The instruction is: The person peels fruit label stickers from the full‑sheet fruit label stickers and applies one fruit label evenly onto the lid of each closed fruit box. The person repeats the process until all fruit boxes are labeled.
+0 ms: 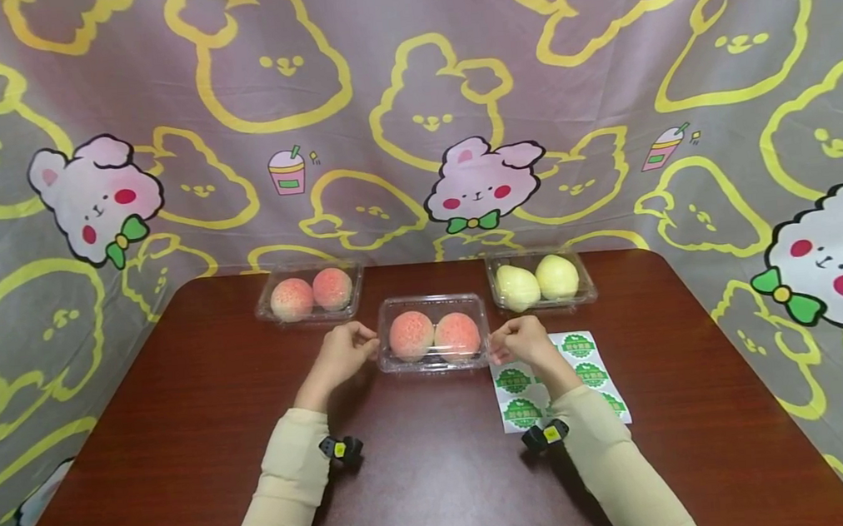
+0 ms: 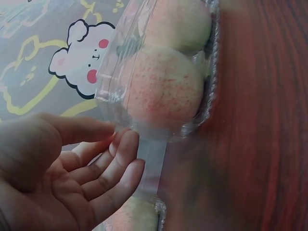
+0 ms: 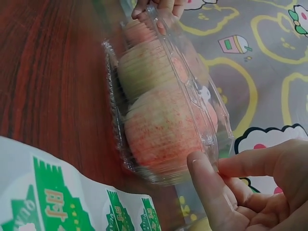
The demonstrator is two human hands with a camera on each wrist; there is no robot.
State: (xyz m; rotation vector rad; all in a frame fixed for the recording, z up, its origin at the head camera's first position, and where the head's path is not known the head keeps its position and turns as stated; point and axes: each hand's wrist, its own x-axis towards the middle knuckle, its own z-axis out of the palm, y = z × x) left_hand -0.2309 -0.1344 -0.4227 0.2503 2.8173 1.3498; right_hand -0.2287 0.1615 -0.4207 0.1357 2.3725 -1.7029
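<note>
A clear plastic clamshell box [image 1: 431,305] with two pink peaches [image 1: 411,336] inside stands in front of me, its lid closed over them. At its left end my left hand [image 1: 344,355] pinches the edge between thumb and fingertips; in the left wrist view, that hand's other fingers are loosely curled. My right hand [image 1: 525,342] holds the opposite end by its rim, thumb and index finger at the corner in the right wrist view. Below the right hand lies a white sheet of green round stickers [image 1: 592,374], partly covered by the hand and forearm.
A second clear box of peaches [image 1: 293,299] stands at the back left of the brown table [image 1: 182,451]. At the back right is a clear box of pale yellow-green pears [image 1: 556,276]. A cartoon-printed curtain [image 1: 359,151] hangs close behind the table.
</note>
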